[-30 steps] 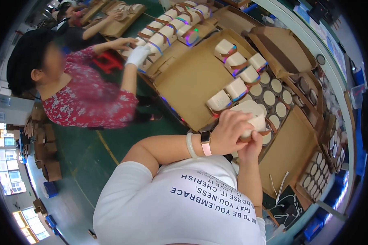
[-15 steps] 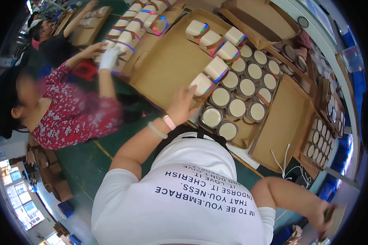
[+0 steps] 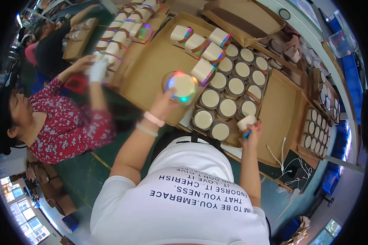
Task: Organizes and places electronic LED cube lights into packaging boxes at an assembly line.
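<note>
Swinging back from the lower right, the right hand (image 3: 254, 131) now holds a small cream unit (image 3: 246, 122) over the packed rows, while the left hand (image 3: 164, 104) has turned a lit unit (image 3: 182, 86) round-face up. That lit unit is over the bare part of a cardboard tray (image 3: 149, 67); whether it touches, I cannot tell. Fingers of the left hand curl at its near rim, thumb blurred; those of the right pinch the cream unit. Both look stiff-shelled, smooth and fairly light, perhaps a little slippery; the sides seem the best hold, keeping off the glowing face. Round units (image 3: 227, 107) sit close together beside the tray, on a desk (image 3: 234, 152) with a pale edge. Beyond, a co-worker (image 3: 65, 134) in a red floral blouse reaches toward strapped units (image 3: 124, 34) above a green floor (image 3: 75, 179).
</note>
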The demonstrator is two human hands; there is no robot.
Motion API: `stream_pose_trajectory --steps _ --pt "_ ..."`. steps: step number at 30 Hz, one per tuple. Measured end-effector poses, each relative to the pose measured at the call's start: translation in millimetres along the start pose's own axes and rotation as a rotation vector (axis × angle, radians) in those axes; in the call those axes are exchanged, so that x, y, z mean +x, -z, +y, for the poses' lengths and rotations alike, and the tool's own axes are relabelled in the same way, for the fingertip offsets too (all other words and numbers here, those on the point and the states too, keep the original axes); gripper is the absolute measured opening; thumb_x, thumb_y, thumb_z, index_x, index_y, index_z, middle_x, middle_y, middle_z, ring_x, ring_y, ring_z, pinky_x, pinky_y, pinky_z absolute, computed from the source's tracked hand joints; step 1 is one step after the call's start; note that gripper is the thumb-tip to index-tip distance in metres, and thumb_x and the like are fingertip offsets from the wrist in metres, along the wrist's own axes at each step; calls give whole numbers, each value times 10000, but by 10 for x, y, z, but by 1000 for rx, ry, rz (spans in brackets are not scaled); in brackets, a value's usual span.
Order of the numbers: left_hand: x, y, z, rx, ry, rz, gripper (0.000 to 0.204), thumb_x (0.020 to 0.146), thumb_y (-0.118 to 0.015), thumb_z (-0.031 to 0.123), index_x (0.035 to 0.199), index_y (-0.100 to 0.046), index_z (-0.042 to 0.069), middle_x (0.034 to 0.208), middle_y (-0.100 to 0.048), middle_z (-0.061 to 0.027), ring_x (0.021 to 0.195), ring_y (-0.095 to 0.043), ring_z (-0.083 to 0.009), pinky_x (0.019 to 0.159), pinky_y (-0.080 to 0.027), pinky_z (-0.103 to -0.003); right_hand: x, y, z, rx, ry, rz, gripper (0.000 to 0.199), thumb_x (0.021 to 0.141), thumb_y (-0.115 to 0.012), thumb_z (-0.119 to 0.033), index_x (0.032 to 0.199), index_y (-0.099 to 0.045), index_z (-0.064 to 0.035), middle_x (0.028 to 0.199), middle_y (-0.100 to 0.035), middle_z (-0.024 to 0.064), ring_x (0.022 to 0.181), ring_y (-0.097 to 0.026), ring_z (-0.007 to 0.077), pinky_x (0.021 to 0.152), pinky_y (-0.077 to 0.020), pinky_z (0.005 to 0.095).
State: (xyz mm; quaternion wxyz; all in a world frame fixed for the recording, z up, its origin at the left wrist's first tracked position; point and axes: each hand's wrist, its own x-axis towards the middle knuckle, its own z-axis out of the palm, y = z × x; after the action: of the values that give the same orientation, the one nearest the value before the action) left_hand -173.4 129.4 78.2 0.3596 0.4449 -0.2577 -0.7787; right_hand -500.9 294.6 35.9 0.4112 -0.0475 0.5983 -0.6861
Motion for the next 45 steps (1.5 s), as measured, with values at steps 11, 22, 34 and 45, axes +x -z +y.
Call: stream_pose_trajectory --steps 11,22,34,45 --pt "-469 -330 80 -975 177 -284 498 917 -428 427 1262 -462 70 1226 -526 -124 1064 -554 -299 881 -511 -397 -260 186 417 -1761 554 -183 863 517 -770 -160 1296 -398 -150 1267 -382 228 1206 -347 398 973 -324 486" --pt "-451 -82 25 -675 -81 -476 642 805 -617 317 1352 -363 97 1345 -412 -114 1182 -462 -290 977 -424 -395 -19 380 320 -1903 560 -614 865 491 -799 -144 1258 -399 -153 1270 -378 189 1193 -376 383 965 -350 501" --pt "-346 126 85 579 -902 80 801 637 -715 -140 1300 -308 51 1235 -434 -95 1165 -482 -208 961 -444 -347 -265 -113 214 -2173 561 -549 802 617 -755 -133 1323 -375 -162 1376 -300 203 1296 -299 375 1025 -314 530" --pt "-475 -527 -70 859 -930 184 792 606 -771 112 1273 -358 8 1144 -397 -186 1076 -408 -357 929 -375 -424 -865 -2148 218 72 -60 -703 875 780 -625 -219 1449 -62 -248 1365 -338 112 1237 -401 287 1003 -388 448"
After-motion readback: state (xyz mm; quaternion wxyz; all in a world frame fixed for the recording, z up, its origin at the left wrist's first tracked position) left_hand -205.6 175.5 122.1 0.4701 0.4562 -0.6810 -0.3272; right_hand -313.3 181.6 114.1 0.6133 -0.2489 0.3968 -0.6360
